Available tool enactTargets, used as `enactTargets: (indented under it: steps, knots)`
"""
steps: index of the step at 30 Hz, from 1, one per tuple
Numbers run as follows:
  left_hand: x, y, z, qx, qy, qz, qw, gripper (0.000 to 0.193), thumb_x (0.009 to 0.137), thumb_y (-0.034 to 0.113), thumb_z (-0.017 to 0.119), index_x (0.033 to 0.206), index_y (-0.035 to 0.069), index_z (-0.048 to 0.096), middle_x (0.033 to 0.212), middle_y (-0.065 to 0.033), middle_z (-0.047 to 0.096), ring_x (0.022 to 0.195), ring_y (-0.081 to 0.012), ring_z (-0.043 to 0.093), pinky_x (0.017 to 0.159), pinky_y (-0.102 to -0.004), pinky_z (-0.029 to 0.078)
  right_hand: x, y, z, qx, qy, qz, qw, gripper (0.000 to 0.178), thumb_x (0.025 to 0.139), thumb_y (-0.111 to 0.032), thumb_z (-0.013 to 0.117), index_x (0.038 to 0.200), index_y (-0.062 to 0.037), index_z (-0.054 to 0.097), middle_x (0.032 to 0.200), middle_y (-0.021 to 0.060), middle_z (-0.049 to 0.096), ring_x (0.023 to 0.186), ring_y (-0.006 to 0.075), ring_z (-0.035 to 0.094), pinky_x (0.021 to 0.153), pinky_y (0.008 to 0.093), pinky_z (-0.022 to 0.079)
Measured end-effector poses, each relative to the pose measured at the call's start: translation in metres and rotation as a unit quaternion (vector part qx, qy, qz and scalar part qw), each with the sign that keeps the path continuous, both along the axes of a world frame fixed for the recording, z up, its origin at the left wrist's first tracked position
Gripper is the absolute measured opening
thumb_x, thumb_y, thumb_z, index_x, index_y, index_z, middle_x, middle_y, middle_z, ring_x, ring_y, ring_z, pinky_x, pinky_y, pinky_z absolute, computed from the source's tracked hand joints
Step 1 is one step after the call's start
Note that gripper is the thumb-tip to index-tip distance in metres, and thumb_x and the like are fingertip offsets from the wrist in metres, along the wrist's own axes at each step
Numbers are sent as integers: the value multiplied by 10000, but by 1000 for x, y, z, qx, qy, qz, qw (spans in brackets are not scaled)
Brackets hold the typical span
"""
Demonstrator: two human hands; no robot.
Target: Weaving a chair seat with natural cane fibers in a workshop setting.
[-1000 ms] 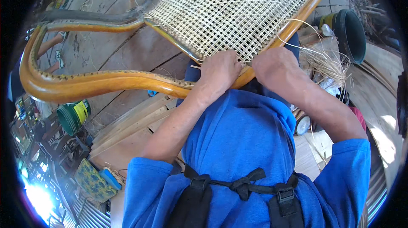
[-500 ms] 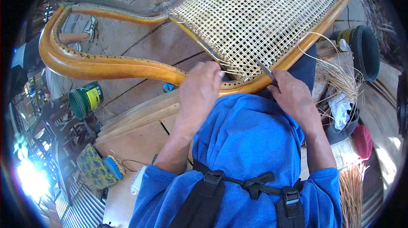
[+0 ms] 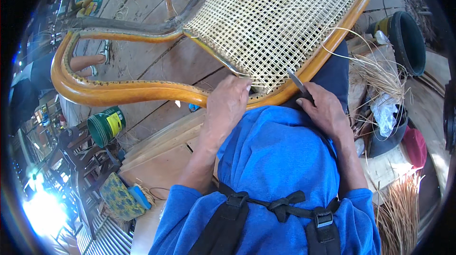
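A curved, varnished wooden chair frame (image 3: 313,67) lies across my lap, with a panel of woven cane (image 3: 270,22) stretched over its far part. At the panel's near corner, my left hand (image 3: 228,100) is closed against the frame's inner rail, right beside loose cane ends. Whatever its fingers pinch is hidden. My right hand (image 3: 325,108) grips a knife (image 3: 298,83) by its dark handle. The blade points up and left, its tip over the weave's right edge. Small holes line the frame's near curve between my hands.
Long cane strands (image 3: 375,77) hang loose on the right, near a dark green bucket (image 3: 407,43) and a plastic bag (image 3: 384,112). A bundle of cane (image 3: 399,212) stands at lower right. Another green bucket (image 3: 105,127) is at left. A person's leg (image 3: 85,62) shows far left.
My view has shifted slightly, so the frame and panel sit a little lower and further left. My left hand has come closer to the corner, and the knife remains in my right hand.
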State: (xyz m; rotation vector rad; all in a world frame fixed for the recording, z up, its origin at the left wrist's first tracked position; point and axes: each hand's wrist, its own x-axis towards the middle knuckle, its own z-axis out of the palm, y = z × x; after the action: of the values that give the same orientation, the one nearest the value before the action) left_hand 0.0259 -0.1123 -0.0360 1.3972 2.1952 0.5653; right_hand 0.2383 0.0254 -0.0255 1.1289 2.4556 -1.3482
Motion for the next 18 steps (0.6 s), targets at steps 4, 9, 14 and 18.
enactTargets:
  steps: [4,9,14,18]
  knots:
    - [10,-8,4,-58,68,-65,994,179,860,199,622,1005,99,655,952,-99,616,887,-309,584,779,-434,474,9,-2,0,-46,-6,-1,999,320,870,-234,623,1100,-19,567,988,206,628,974,387,600,835,447,478]
    - [20,-15,14,-109,149,-113,976,263,848,248,651,1056,87,657,1071,-92,608,994,-288,546,847,-436,445,14,-7,-6,-2,50,20,999,342,854,-229,647,1115,-27,554,1008,205,634,991,385,603,843,443,479]
    - [31,-15,28,-5,-18,-78,997,310,875,323,623,970,29,652,979,-125,620,927,-329,582,826,-426,465,9,-10,5,-78,48,-39,995,376,817,-221,690,1111,-36,545,999,205,656,956,392,627,817,455,496]
    - [41,-8,26,-175,-297,-8,939,441,980,400,494,1029,-13,644,972,-143,666,893,-275,624,847,-387,468,-12,-11,14,-121,111,100,981,361,815,-226,691,1098,-51,551,981,199,664,925,398,636,809,451,506]
